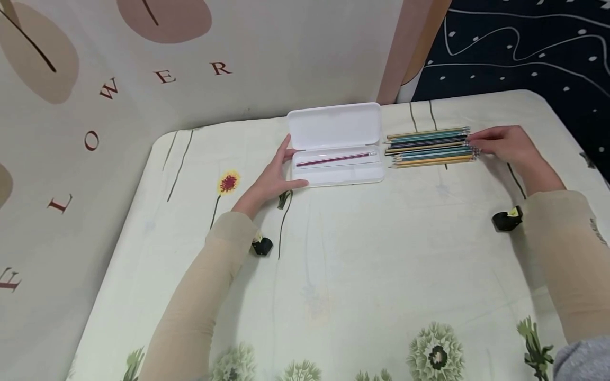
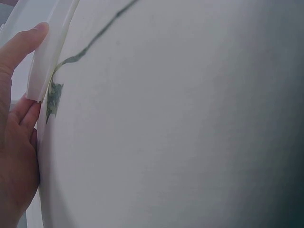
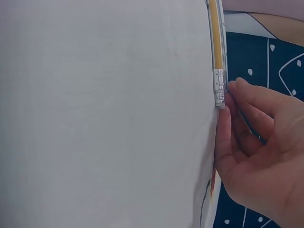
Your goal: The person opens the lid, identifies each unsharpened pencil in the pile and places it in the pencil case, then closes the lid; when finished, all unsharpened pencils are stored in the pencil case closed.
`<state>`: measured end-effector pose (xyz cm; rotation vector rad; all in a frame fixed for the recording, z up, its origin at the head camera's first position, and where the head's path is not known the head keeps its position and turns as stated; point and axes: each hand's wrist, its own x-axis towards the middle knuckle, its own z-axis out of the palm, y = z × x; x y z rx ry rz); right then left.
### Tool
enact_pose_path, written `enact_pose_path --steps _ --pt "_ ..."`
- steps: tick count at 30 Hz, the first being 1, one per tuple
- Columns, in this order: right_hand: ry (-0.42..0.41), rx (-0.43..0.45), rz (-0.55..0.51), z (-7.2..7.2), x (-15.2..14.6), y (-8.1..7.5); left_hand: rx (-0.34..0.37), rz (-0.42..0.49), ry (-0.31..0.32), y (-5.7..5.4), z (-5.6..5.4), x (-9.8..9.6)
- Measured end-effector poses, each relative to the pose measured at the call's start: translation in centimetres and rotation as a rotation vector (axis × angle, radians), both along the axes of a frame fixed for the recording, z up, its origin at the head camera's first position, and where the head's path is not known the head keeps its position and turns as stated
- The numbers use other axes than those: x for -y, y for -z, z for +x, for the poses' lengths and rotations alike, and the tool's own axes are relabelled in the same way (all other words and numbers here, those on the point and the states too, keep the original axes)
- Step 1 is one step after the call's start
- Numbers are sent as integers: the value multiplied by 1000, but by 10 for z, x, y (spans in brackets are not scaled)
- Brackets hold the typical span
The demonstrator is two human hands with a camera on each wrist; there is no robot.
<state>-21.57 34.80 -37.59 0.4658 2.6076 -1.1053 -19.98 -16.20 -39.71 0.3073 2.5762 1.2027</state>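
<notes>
A white pencil case (image 1: pixel 333 127) lies with its lid folded back. One dark red pencil (image 1: pixel 333 159) rests in its tray. My left hand (image 1: pixel 274 177) holds the case's left end, thumb at the front corner and fingers around the side; the left wrist view shows the thumb (image 2: pixel 35 35) over the edge. To the right of the case, several pencils (image 1: pixel 429 151) in yellow, teal and dark colours lie side by side, eraser ends to the right. At those ends my right hand (image 1: pixel 507 148) pinches a pencil between thumb and fingertips. Up close, a yellow pencil (image 3: pixel 216 38) overlaps the fingertips.
A pale cloth with printed flowers (image 1: pixel 352 264) covers the surface. Behind it stands a light backdrop with printed letters (image 1: pixel 219 69). Dark patterned fabric (image 1: pixel 524 58) hangs at the back right.
</notes>
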Motion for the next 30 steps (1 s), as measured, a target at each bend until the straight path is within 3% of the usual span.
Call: enact_pose_path --steps 15,30 --pt "-122 -74 83 -1 4 2 8 -15 -7 0 0 -1" --pt "-183 -54 151 1 11 -2 0 -4 -1 0 1 0"
